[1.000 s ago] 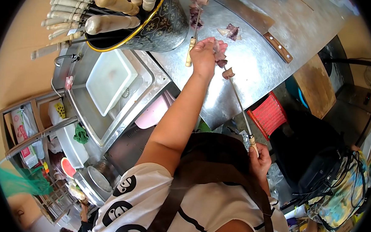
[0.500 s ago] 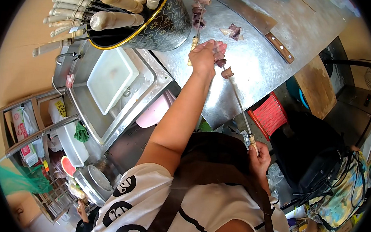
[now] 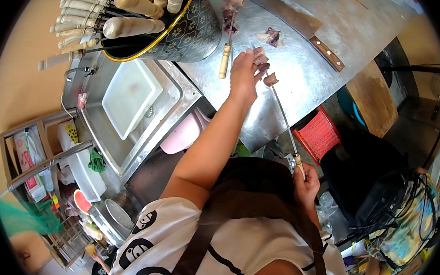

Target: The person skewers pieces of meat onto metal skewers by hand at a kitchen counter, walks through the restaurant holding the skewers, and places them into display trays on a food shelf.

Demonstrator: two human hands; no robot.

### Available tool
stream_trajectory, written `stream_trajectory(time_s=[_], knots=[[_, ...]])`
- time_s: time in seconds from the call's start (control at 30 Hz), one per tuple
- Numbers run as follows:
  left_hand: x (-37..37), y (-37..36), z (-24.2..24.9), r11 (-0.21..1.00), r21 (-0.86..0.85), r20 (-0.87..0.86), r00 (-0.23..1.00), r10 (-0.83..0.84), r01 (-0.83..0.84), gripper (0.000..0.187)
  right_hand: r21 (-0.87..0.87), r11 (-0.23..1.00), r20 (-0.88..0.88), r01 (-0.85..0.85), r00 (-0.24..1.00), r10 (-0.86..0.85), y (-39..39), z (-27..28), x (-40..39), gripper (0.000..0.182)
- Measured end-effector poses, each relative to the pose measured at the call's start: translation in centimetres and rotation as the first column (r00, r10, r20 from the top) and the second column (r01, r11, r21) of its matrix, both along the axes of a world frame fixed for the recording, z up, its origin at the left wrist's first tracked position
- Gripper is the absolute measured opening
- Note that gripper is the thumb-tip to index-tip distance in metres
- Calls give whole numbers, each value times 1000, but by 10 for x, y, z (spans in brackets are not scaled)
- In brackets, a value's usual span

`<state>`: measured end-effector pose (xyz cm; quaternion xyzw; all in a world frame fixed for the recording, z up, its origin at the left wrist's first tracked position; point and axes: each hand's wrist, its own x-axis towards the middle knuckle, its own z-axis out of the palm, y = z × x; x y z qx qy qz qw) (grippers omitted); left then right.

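My right hand [image 3: 305, 182] grips the wooden handle end of a long metal skewer [image 3: 283, 115] that slants up over the steel table [image 3: 304, 77]. A piece of meat [image 3: 270, 79] is threaded partway down its shaft. My left hand [image 3: 244, 71] is closed on more meat pieces [image 3: 259, 57] at the skewer's far tip. A second skewer [image 3: 226, 57] with a wooden handle and meat on it lies on the table just left of that hand. Loose meat scraps [image 3: 273, 36] lie beyond.
A cleaver [image 3: 307, 29] lies on the table's far side. A patterned bucket [image 3: 186, 29] holds several wooden-handled skewers. A sink [image 3: 130, 127] with a white tray [image 3: 131, 95] is to the left. A red basket [image 3: 321, 136] and wooden board [image 3: 372, 99] are at right.
My left hand has shifted slightly along the skewer tip, still holding the meat. The right hand keeps the handle in the same place.
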<state>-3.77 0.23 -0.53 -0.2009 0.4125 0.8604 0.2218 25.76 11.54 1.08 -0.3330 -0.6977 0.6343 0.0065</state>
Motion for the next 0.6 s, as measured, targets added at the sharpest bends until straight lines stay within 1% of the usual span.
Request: stream_trajectory(time_s=[0.07, 0.1, 0.17, 0.2, 0.23, 0.3, 0.33, 0.37, 0.43, 0.57, 0.6], knots=[[17, 12, 11, 975, -216, -104, 994, 38, -59, 32, -30, 999, -11, 31, 999, -31, -2, 3, -3, 14], [24, 14, 15, 975, -215, -104, 994, 35, -57, 32, -60, 997, -22, 55, 998, -57, -3, 4, -3, 13], [33, 18, 20, 929, -369, 45, 999, 1, 15, 40, -35, 998, -50, 48, 998, -50, -4, -1, -2, 13], [36, 19, 16, 878, -478, 34, 999, -16, 31, 40, -11, 999, -76, 39, 996, -40, -4, -3, -2, 13], [38, 20, 14, 878, -477, 33, 999, -17, 30, 40, -10, 999, -78, 39, 996, -40, -5, -2, -2, 13], [40, 20, 13, 859, -502, 124, 991, -43, 100, 38, -9, 1000, -68, 29, 997, -30, -6, 1, -2, 12], [40, 18, 13, 902, -415, 123, 990, -75, 120, 29, -8, 1000, -70, 30, 997, -30, -6, 1, -2, 12], [41, 19, 15, 902, -414, 120, 990, -77, 121, 29, -20, 999, -72, 33, 997, -34, -6, 1, -2, 12], [46, 21, 23, 982, -190, 18, 1000, 7, -3, 18, -32, 999, -74, 35, 997, -37, -7, 1, -1, 12], [52, 22, 26, 984, -174, -12, 1000, 26, -28, 15, -51, 998, -61, 35, 997, -38, -8, 0, 0, 13], [54, 22, 24, 985, -173, -57, 998, -5, -5, 16, -58, 998, -47, 33, 998, -36, -9, 0, 0, 13]])
